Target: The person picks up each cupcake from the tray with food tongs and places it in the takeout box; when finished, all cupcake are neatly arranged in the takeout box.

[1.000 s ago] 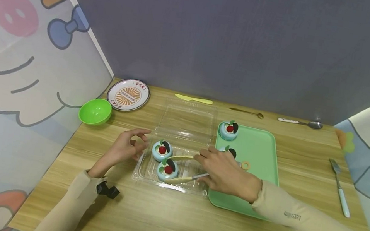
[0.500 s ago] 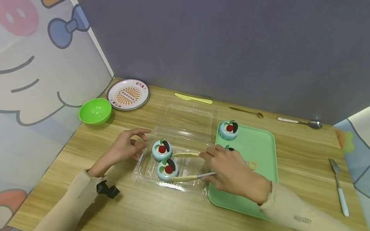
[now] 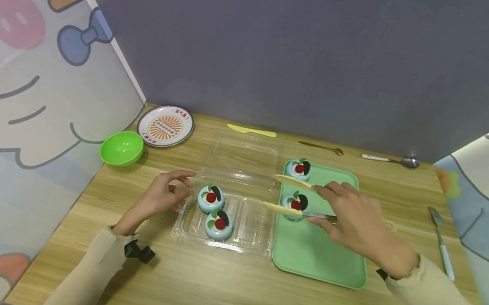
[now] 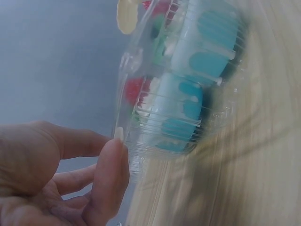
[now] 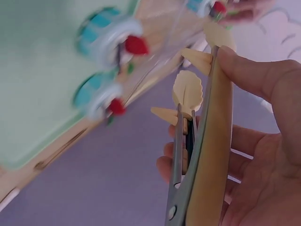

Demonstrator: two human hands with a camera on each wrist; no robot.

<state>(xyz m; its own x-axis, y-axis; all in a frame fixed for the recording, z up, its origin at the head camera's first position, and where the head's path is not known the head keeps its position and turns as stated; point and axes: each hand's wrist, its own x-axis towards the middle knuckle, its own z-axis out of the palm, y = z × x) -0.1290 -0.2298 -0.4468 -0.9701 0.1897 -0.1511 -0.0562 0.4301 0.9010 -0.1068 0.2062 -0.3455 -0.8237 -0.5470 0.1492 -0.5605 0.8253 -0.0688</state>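
My left hand [image 3: 162,196] is at the left side of an open clear plastic box [image 3: 243,248], thumb and finger pinching its rim in the left wrist view. Two blue toy cupcakes [image 3: 218,227] with cherries, leaves and dark cookies sit in the box's left half. My right hand [image 3: 358,221] grips food tongs [image 5: 214,150] with cream leaf-shaped tips spread apart and nothing between them. The tongs hover over the left part of a green tray [image 3: 318,262]. On that tray stand a rear cupcake [image 3: 298,172] and a nearer cupcake [image 3: 287,199], which the lower tong arm partly covers.
A green bowl [image 3: 121,149] and a patterned plate [image 3: 165,126] stand at the back left. Along the back lie a yellow knife [image 3: 252,131], a thin dark utensil [image 3: 319,146] and a spoon [image 3: 392,160]. A fork [image 3: 441,243] lies right of the tray.
The right hand has drawn the tongs away from the nearer cupcake in the box, rightward to above the tray. The cupcakes stay in place; the left hand holds still.
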